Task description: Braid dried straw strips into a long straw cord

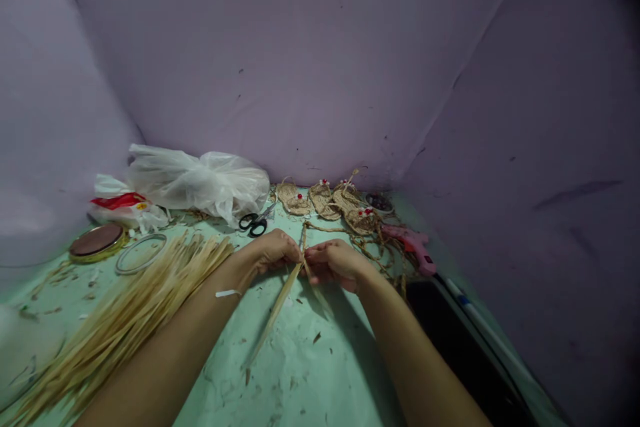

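Observation:
Both my hands meet at the middle of the green tabletop, working on a plant-fibre braid (304, 235). My left hand (277, 250) is closed, its fingers pinching the fibre strands from the left. On the other side my right hand (334, 260) pinches the same strands, thumb and forefinger close to the left fingertips. One loose pale strand (277, 307) hangs down toward me at the left, and a shorter one falls below my right hand. Above my hands the braid runs up, then a thin cord bends away to the right.
Left lies a bundle of dried fibre strips (125, 320), with a ring (141, 253) and a round tin (97, 242) beyond. Behind are black-handled scissors (254, 223), plastic bags (200, 180) and small woven slippers (325, 202). A pink glue gun (410, 240) and a black case (450, 340) sit right.

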{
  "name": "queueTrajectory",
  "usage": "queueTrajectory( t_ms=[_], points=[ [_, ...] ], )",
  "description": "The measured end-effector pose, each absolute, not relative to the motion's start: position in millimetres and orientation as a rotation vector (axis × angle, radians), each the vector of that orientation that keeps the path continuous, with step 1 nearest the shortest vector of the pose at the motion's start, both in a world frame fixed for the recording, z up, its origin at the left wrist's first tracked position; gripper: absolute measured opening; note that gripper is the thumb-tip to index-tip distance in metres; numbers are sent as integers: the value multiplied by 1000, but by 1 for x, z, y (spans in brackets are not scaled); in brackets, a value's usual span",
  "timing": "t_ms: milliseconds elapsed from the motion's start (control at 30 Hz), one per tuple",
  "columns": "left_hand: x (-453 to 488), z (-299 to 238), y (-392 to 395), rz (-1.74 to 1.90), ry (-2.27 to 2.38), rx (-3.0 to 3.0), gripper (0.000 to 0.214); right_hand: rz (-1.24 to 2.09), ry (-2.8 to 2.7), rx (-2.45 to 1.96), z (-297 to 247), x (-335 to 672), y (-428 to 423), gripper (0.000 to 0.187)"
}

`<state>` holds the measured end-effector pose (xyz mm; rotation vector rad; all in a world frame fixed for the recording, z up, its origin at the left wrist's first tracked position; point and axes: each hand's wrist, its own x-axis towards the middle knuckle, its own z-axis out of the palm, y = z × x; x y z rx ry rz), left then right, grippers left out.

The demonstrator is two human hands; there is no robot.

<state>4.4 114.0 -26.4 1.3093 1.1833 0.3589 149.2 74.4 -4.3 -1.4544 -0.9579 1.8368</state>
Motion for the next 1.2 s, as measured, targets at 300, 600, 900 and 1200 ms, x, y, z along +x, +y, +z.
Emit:
queueTrajectory(
  t_ms=[300, 600, 900, 1200],
  points=[
    [8, -26, 114, 288, 1341, 1638, 11, 1634, -1047, -1584, -25, 142, 77, 16],
    [-1, -10, 114, 164, 1465, 1810, 13, 1642, -1120, -1531, -32, 146, 79, 8],
    [-43, 35, 117, 176, 1777, 2023, 20, 1633, -1155, -1498, -37, 147, 79, 5],
    [-71, 66, 85, -350, 2097, 2041, 12, 1726, -1101, -1437, -38, 151, 79, 5]
  ],
)
